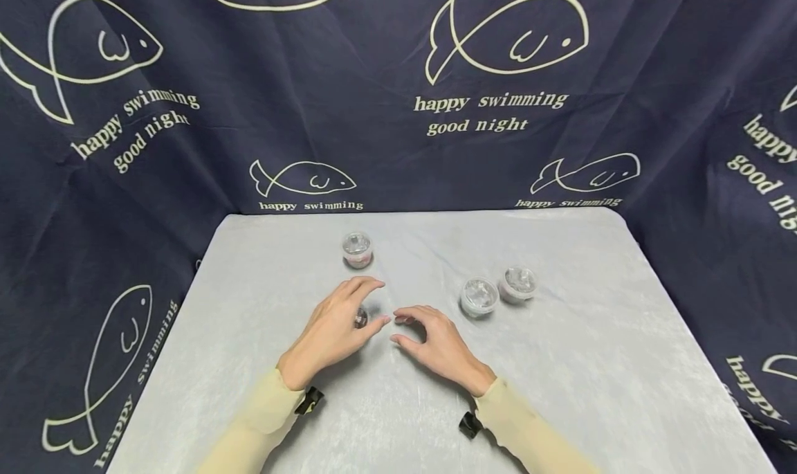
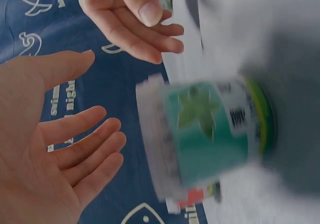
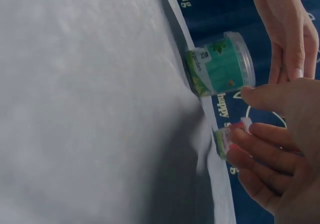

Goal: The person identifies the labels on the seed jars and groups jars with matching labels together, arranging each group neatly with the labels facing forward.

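Note:
A small clear-lidded jar with a green label [image 1: 360, 317] [image 2: 200, 144] [image 3: 220, 69] stands on the pale grey table cloth [image 1: 560, 363]. My left hand [image 1: 333, 332] [image 2: 45, 149] arches over it with relaxed, spread fingers. The left wrist view shows a gap between palm and jar. My right hand [image 1: 432, 342] [image 2: 135, 19] [image 3: 272, 154] hovers just right of it, fingers loosely curled and holding nothing. The fingertips of the two hands nearly meet.
Another small jar [image 1: 357, 249] with a pink label [image 3: 227, 139] stands farther back. Two more jars [image 1: 479, 296] [image 1: 517, 284] sit side by side to the right. A dark blue fish-print cloth [image 1: 398, 114] hangs behind and around the table.

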The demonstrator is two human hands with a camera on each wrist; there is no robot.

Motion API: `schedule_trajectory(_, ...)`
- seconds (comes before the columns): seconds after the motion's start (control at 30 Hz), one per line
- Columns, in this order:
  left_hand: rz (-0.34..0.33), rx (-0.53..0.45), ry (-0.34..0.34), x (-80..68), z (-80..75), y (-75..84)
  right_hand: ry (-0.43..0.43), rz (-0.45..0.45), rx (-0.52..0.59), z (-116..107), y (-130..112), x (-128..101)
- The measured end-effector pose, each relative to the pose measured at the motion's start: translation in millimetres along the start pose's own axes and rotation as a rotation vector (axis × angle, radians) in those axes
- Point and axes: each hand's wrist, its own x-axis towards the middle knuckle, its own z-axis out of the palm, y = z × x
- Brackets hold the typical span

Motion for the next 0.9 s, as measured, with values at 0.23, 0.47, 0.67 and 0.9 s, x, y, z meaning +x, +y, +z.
schedule_trajectory(0.23, 0.024, -0.043, -0.024, 8.4, 16.8, 14.9, 0.058, 0.014, 0.062, -12.8, 8.3, -13.6)
schedule_trajectory(0.47, 0.008, -0.136, -0.027, 14.6, 29.3, 26.8, 0.116, 0.062, 0.049, -26.4, 12.9, -27.6)
schedule_trajectory(0.67, -0.013, -0.153, -0.036, 16.6, 38.7, 33.6, 0.143, 0.091, 0.019, -36.0, 19.7, -39.5)
schedule_trajectory(0.9, -0.015, -0.168, -0.058, 20.5, 53.1, 40.5, 0.181, 0.115, -0.01, -47.6, 27.7, -54.9)
